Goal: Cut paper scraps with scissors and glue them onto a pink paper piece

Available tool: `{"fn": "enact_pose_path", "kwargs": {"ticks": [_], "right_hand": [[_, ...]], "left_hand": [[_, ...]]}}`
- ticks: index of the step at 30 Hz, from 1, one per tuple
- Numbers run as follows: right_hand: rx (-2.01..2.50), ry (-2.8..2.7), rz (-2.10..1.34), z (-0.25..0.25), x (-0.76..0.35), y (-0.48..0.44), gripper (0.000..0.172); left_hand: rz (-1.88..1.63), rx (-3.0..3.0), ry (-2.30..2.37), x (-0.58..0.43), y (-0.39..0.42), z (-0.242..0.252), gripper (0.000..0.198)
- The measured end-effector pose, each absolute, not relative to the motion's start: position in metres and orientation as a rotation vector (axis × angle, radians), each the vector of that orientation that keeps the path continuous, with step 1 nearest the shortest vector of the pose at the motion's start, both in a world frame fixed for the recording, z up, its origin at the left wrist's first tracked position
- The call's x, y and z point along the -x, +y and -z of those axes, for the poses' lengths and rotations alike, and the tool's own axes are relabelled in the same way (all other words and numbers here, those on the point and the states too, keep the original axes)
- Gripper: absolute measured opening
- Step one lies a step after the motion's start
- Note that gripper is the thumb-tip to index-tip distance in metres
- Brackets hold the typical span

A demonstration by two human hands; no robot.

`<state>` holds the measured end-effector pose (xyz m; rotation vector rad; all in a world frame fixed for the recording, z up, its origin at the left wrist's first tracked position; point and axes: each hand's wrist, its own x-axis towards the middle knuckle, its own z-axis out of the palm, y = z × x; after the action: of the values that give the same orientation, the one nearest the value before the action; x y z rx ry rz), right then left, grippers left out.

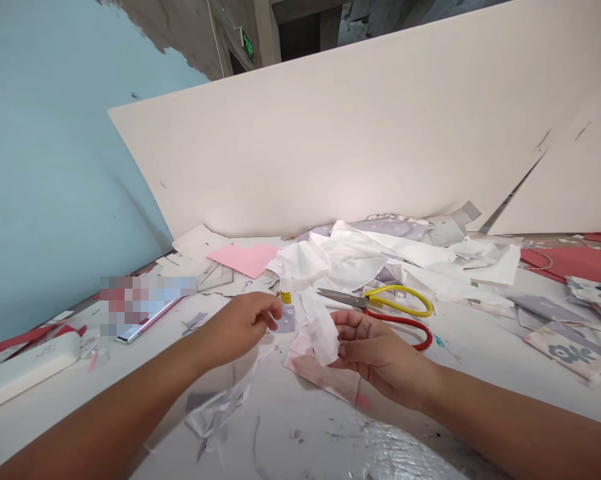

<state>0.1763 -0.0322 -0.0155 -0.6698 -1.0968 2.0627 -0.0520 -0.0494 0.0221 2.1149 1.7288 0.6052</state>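
My right hand [373, 343] has its thumb and fingers closed on the end of a white fabric strip [325, 341]. This strip hangs down from a crumpled white cloth [338, 257]. Beneath it lies a pale pink fabric piece [325, 373]. My left hand [248, 323] has loosely bent fingers with a gap at the tips, and nothing shows in them. Just past those fingertips are a small lilac patterned piece [286, 321] and a white item with a yellow label [285, 296], partly hidden. Scissors [363, 301] with one yellow and one red handle lie behind my right hand.
A phone [150, 321] and a white rounded case [35, 370] lie at the left. A bright pink sheet [245, 259] rests behind my left hand. Patterned scraps [570, 350] and red material [575, 263] are at the right. A white board [355, 140] stands along the back.
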Motion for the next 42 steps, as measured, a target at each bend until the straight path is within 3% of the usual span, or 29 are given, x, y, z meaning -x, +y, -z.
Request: {"fn": "enact_pose_path", "kwargs": {"ticks": [3,10,18,31,42], "right_hand": [[0.663,-1.099,-2.071,0.016,-0.176,-0.033,0.034],[0.61,-1.136,-2.078,0.018,-0.174,-0.032,0.033],[0.628,-1.128,-2.086,0.021,-0.175,-0.032,0.033],[0.744,-0.983,-2.067,0.016,-0.176,-0.031,0.027],[0.958,-1.241,-1.751,0.016,-0.178,-0.023,0.024]], "left_hand": [[-0.676,-1.971,1.807,0.047,-0.051,-0.023,0.02],[-0.731,-1.433,1.348,0.019,-0.059,-0.009,0.013],[-0.925,-1.218,1.242,0.015,-0.06,0.001,0.009],[-1.016,-1.18,1.265,0.023,-0.054,-0.004,0.012],[-0.682,-1.614,1.702,0.038,-0.047,-0.014,0.013]]}}
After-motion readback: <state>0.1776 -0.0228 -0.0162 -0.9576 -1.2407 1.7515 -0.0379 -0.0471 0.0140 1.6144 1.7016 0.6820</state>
